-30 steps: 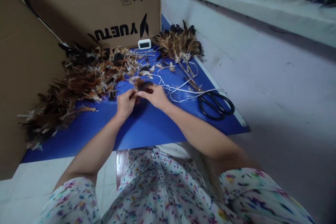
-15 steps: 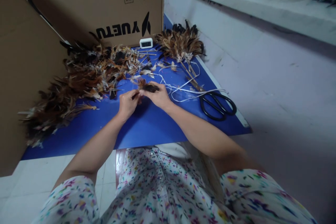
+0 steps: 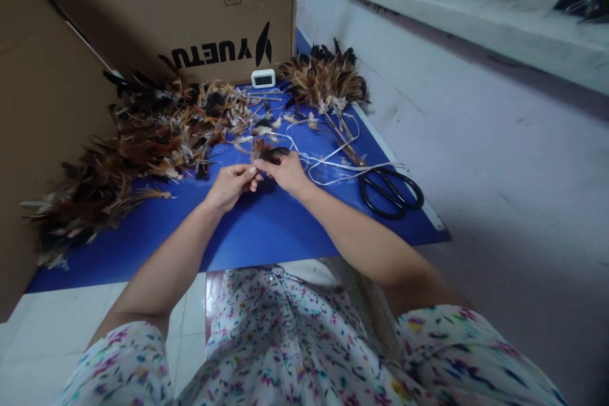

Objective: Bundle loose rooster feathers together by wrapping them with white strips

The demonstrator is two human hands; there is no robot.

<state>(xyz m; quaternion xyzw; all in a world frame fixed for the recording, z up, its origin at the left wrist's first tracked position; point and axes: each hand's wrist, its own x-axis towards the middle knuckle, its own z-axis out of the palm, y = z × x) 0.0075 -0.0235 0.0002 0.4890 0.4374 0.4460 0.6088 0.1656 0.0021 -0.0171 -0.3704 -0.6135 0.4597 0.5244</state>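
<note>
A small bunch of brown and black feathers (image 3: 263,151) is pinched in my right hand (image 3: 289,174), its tips pointing away from me. My left hand (image 3: 232,185) meets it at the fingertips, thumb and forefinger pressed together near the lower end of the bunch. What lies between those left fingers is too small to make out. Both hands are just above the blue tabletop (image 3: 266,235). Beyond the right hand, white string (image 3: 328,162) lies in loose loops.
A long heap of feathers (image 3: 143,133) covers the left side. Black-handled scissors (image 3: 391,192) lie at right, near a feather duster (image 3: 328,79) with stick handles. A white digital clock (image 3: 263,78) stands before a cardboard box (image 3: 143,6). A wall (image 3: 476,139) and ledge (image 3: 428,3) border the right.
My left hand has turned, so its thumb and curled fingers show more. The right hand keeps its pinch on the feathers, almost in place. The view has shifted slightly.
</note>
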